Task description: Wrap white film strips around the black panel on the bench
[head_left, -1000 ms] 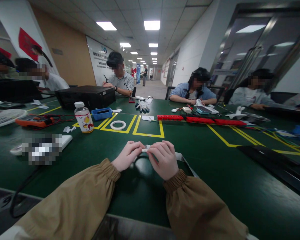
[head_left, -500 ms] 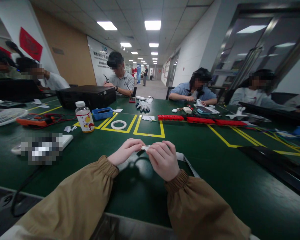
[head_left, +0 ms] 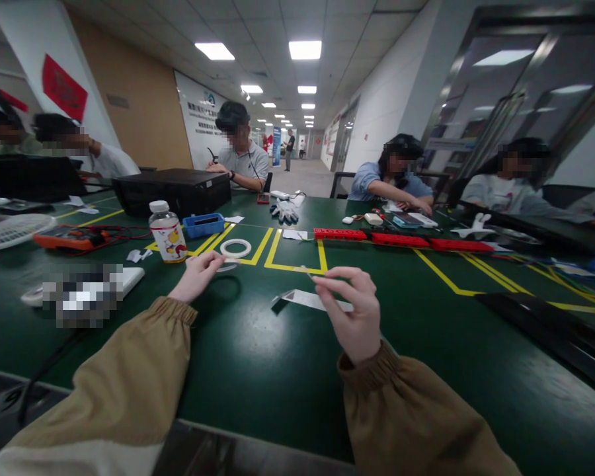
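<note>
Head view: strip [head_left: 313, 301] lengthwise left-right.

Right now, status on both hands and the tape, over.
Left hand pinching a small strip end beside the white tape ring. Right hand pinching a thin piece above the white strip. Bottle nearby.

Lettering on the wall sign [head_left: 201, 122] is too small to read.
</note>
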`<act>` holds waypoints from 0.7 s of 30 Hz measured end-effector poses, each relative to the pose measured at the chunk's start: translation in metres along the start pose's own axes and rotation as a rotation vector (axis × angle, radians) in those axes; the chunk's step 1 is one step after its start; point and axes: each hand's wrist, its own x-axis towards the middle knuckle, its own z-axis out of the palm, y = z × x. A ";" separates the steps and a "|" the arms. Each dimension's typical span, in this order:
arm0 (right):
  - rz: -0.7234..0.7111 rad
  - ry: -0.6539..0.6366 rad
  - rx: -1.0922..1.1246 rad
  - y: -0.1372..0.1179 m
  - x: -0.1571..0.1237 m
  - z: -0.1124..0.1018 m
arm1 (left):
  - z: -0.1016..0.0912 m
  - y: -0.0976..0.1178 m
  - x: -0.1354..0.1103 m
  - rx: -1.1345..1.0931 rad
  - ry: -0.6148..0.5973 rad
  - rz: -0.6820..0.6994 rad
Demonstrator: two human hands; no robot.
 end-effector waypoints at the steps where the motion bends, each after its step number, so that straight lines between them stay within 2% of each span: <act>1: 0.089 0.004 0.049 0.006 0.003 -0.003 | -0.001 -0.007 0.000 0.105 -0.031 0.036; 3: 0.317 -0.009 0.233 0.020 0.009 -0.008 | 0.001 -0.015 -0.001 0.263 -0.132 0.117; 6: 0.663 -0.014 0.532 0.044 0.013 -0.016 | 0.008 -0.019 -0.002 0.351 -0.348 0.203; 7: 0.735 -0.010 0.590 0.052 0.013 -0.019 | 0.010 -0.018 -0.002 0.358 -0.388 0.219; 9: 0.809 -0.016 0.641 0.066 0.012 -0.022 | 0.013 -0.007 -0.002 0.361 -0.388 0.258; 11: 0.834 -0.047 0.635 0.078 0.011 -0.023 | 0.014 0.019 -0.005 0.346 -0.325 0.339; 14: 0.849 -0.145 0.598 0.090 0.007 -0.019 | 0.010 0.083 -0.023 0.233 -0.308 0.524; 15: 0.856 -0.193 0.586 0.092 0.006 -0.017 | 0.008 0.107 -0.034 0.197 -0.337 0.591; 17: 0.862 -0.280 0.571 0.095 0.003 -0.013 | 0.005 0.144 -0.066 0.143 -0.471 0.726; 18: 0.859 -0.310 0.564 0.097 0.001 -0.010 | 0.005 0.156 -0.085 0.138 -0.537 0.762; 19: 0.851 -0.330 0.558 0.098 0.000 -0.008 | 0.006 0.162 -0.105 0.144 -0.547 0.765; 21: 0.825 -0.357 0.549 0.102 -0.003 -0.004 | 0.013 0.161 -0.144 0.214 -0.536 0.727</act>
